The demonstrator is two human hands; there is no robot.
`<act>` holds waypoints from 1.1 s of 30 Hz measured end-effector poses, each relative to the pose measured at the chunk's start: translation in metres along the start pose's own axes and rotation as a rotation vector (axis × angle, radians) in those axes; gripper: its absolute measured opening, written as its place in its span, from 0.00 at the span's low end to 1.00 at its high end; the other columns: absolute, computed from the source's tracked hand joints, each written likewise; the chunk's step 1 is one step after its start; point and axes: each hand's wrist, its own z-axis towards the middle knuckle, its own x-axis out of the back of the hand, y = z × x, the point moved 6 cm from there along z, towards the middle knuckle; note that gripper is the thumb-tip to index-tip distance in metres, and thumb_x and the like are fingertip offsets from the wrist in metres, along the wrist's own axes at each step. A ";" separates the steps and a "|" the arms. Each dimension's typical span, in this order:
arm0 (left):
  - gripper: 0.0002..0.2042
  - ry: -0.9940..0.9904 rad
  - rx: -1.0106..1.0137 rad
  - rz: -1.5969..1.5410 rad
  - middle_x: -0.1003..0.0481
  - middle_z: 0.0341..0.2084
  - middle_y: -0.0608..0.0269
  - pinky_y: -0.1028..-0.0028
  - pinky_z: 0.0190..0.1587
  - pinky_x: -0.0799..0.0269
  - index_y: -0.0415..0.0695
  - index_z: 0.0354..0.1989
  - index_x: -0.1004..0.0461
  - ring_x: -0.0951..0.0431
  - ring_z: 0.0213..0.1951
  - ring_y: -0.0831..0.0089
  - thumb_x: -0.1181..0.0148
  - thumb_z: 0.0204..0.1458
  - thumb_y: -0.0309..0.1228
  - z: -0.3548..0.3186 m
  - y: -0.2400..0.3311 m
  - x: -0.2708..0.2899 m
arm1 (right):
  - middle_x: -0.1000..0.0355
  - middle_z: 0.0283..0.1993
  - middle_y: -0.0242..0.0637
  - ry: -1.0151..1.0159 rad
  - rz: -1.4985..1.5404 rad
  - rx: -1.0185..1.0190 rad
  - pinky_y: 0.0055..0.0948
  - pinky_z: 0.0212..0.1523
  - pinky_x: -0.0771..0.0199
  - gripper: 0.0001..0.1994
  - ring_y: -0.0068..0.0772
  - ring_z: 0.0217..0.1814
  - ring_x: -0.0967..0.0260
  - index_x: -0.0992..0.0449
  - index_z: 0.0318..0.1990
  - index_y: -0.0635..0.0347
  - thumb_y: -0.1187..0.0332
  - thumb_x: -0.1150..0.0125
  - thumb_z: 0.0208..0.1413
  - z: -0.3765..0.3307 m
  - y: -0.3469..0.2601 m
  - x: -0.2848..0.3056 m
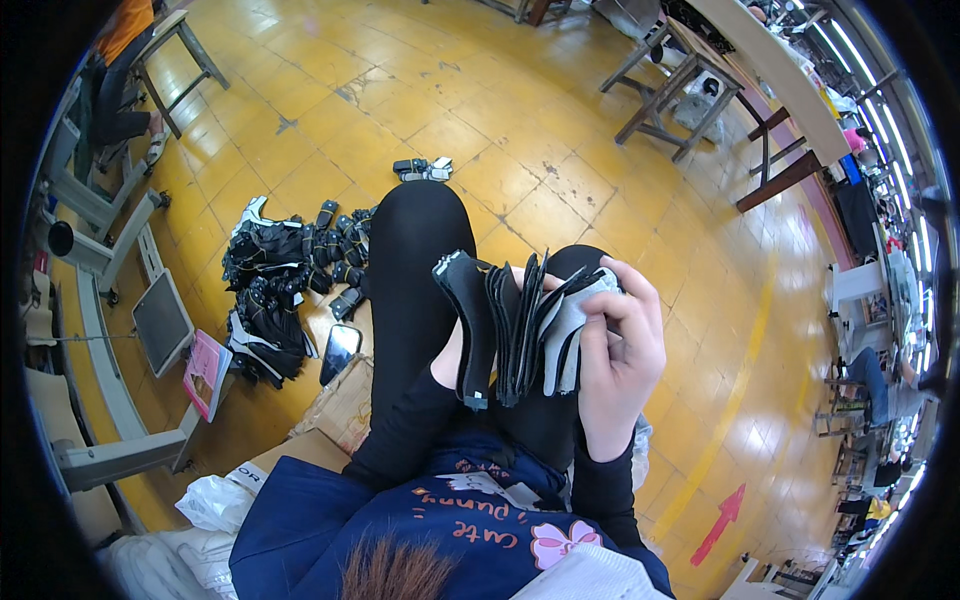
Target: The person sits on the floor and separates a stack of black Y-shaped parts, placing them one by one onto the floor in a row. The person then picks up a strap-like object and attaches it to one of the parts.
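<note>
A row of curved, flat black strips (507, 335) stands on edge above my lap, fanned into a few groups. My left hand (450, 355) reaches behind them and is mostly hidden; its wrist and a bit of finger show, and it appears to support the strips from behind. At the right end of the row are grey pieces (567, 325) with the same curved outline. My right hand (625, 350) is closed on these grey pieces, thumb and fingers pinching their upper right end. Whether the pieces are fabric or leather I cannot tell.
Left of my legs, bundled black pieces (270, 255) lie heaped on the yellow tiled floor. A smaller bundle (423, 168) lies beyond my knee. Nearby are a phone (341, 352), cardboard (335, 405) and a pink booklet (207, 374). Wooden stools (680, 85) and another person (120, 90) are farther off.
</note>
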 end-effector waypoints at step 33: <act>0.08 -0.018 -0.178 0.265 0.27 0.26 0.65 0.76 0.32 0.33 0.39 0.37 0.25 0.28 0.29 0.76 0.46 0.53 0.30 0.003 0.017 -0.013 | 0.34 0.52 0.47 -0.071 -0.148 -0.061 0.27 0.35 0.28 0.05 0.37 0.40 0.29 0.26 0.29 0.65 0.77 0.37 0.44 -0.003 -0.006 0.000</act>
